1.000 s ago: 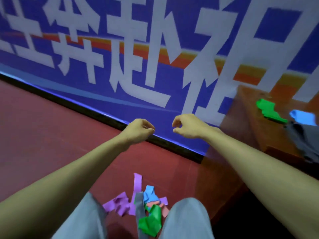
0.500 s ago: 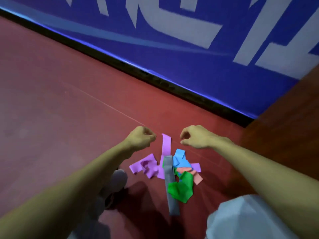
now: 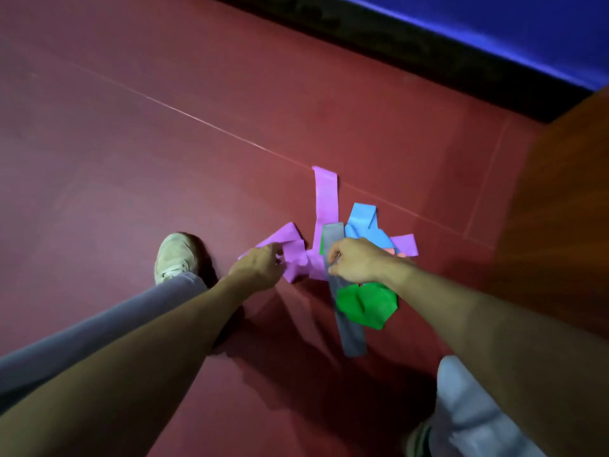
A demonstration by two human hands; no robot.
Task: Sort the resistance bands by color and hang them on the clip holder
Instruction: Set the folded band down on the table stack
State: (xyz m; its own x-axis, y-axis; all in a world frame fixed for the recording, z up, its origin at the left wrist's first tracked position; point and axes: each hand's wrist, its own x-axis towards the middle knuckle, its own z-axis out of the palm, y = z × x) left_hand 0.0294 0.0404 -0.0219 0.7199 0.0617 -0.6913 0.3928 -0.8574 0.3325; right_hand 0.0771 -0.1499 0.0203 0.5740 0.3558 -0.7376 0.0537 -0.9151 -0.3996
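Down on the dark red floor point(image 3: 164, 127), a loose pile of flat elastic resistance bands lay between the person's two outstretched arms. The left hand point(image 3: 258, 267) had its fingers curled onto the near edge of a crumpled purple band point(image 3: 291, 245), pinching it at the pile's left side. The right hand point(image 3: 357, 260) pinched a long grey band point(image 3: 351, 331) between thumb and fingers near its upper end; that band ran straight back toward the person. A folded green band point(image 3: 365, 305) lay just below the right wrist, overlapping the grey one. A light blue band point(image 3: 362, 222) showed beyond the right knuckles, and a straight purple strip point(image 3: 326, 192) reached away from the pile. A pale sneaker point(image 3: 176, 255) stood left of the pile, near the left hand. A black baseboard point(image 3: 428, 51) and blue wall point(image 3: 527, 24) crossed the far corner.
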